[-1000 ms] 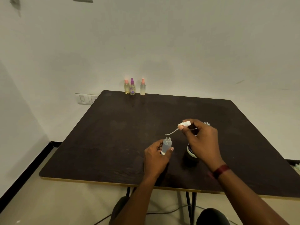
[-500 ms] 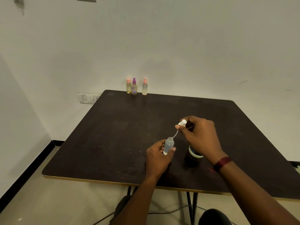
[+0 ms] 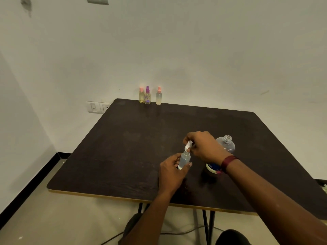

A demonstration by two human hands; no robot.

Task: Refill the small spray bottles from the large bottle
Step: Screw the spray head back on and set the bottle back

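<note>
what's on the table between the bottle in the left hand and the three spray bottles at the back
Nothing; the head view shows bare tabletop there.

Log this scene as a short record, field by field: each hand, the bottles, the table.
left hand: grips small clear bottle, upright
right hand: pinches white spray head, tilted at that bottle's neck
large bottle: uncapped, on the table behind the right wrist
three spray bottles: far edge, two pink tops, one purple
table: dark
</note>
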